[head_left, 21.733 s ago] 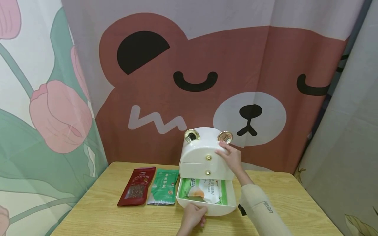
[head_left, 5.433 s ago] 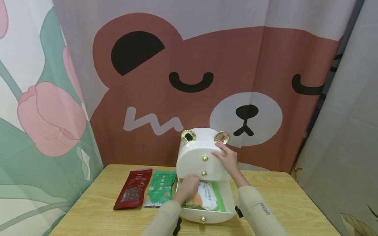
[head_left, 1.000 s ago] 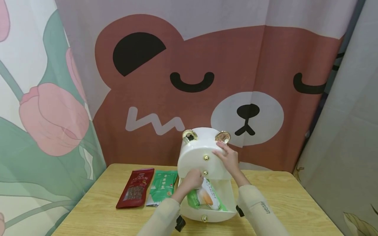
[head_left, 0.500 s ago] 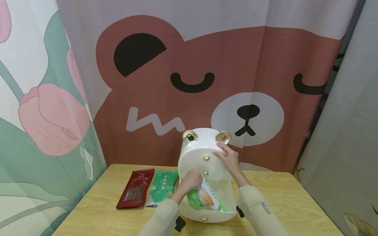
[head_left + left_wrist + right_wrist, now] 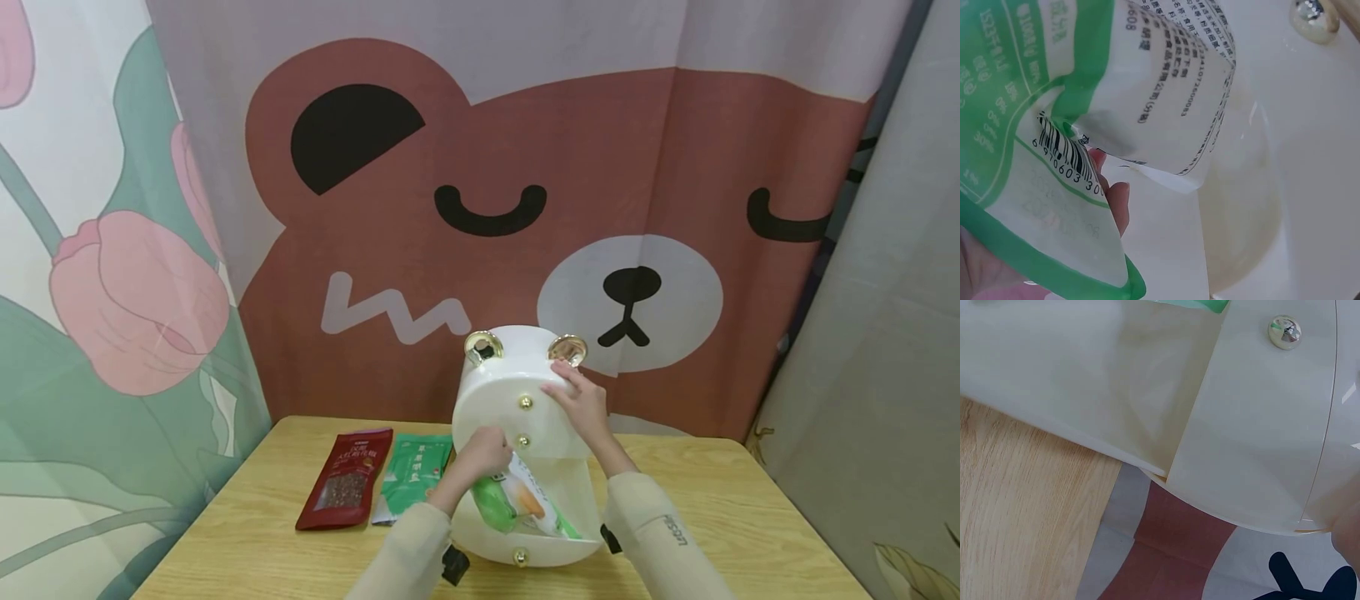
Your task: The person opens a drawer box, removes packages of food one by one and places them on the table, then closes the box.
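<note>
A white cabinet [image 5: 487,408] with a rounded top, gold ears and gold knobs stands on the table, its bottom drawer [image 5: 576,492] pulled out. Inside that drawer, a green-and-white starch bag [image 5: 525,496] is tilted, left end raised, right end low by the drawer front. My left hand [image 5: 486,452] grips the raised end; in the left wrist view the bag [image 5: 1085,81] bends and hides most of the fingers [image 5: 1120,203]. My right hand [image 5: 585,407] rests on the cabinet's upper right edge below the right ear, thumb on the front face.
Left of the cabinet, a dark red pouch [image 5: 347,479] and a green packet [image 5: 412,471] lie flat on the wooden table [image 5: 690,517]. A curtain with a bear print [image 5: 600,167] hangs behind the table.
Earlier my left hand was at the drawer front while the bag lay flat inside. Since then it has taken the bag's left end and tilted it up. My right hand has stayed on the cabinet.
</note>
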### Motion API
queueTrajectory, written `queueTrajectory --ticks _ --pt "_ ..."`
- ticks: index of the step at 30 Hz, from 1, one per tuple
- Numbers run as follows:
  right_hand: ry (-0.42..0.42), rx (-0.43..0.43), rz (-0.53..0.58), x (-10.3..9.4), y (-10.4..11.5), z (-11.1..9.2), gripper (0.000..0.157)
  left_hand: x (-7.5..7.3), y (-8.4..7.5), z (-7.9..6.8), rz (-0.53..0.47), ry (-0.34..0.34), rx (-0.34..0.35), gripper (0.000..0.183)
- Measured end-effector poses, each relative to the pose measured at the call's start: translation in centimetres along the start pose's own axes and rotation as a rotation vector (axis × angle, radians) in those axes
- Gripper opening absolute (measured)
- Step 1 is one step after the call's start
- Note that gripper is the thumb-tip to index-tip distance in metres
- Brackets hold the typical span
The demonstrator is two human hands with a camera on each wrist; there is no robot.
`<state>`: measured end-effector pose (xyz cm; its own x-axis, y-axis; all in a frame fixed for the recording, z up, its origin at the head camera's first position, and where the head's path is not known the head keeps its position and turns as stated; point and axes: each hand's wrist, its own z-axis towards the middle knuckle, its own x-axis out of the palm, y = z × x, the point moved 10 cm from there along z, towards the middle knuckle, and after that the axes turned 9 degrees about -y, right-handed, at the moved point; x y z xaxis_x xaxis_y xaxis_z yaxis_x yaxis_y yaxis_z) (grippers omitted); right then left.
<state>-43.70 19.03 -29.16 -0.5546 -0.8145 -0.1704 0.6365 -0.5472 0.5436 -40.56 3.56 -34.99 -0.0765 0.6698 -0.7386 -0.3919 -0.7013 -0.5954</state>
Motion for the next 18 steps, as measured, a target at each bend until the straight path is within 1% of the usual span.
queueTrajectory --ticks 4,5,13,16,18 --pt "-0.005 -0.003 0.002 -0.03 0.03 0.04 0.037 -0.19 0.03 -0.17 0.005 0.001 -0.018 0.033" --pt "-0.005 -0.003 0.003 -0.03 0.03 0.03 0.037 -0.19 0.15 -0.22 0.007 0.01 -0.043 0.034" --pt "-0.002 0.002 0.011 0.08 -0.05 -0.01 0.037 -0.74 0.23 -0.36 0.021 0.0 -0.034 0.036" --pt "-0.002 0.003 0.01 0.07 -0.06 -0.01 0.037 -0.82 0.53 -0.28 0.016 0.003 -0.046 0.038" --pt "-0.002 0.003 0.008 0.06 -0.07 0.01 0.037 -0.82 0.73 -0.2 -0.004 0.015 -0.066 0.037"
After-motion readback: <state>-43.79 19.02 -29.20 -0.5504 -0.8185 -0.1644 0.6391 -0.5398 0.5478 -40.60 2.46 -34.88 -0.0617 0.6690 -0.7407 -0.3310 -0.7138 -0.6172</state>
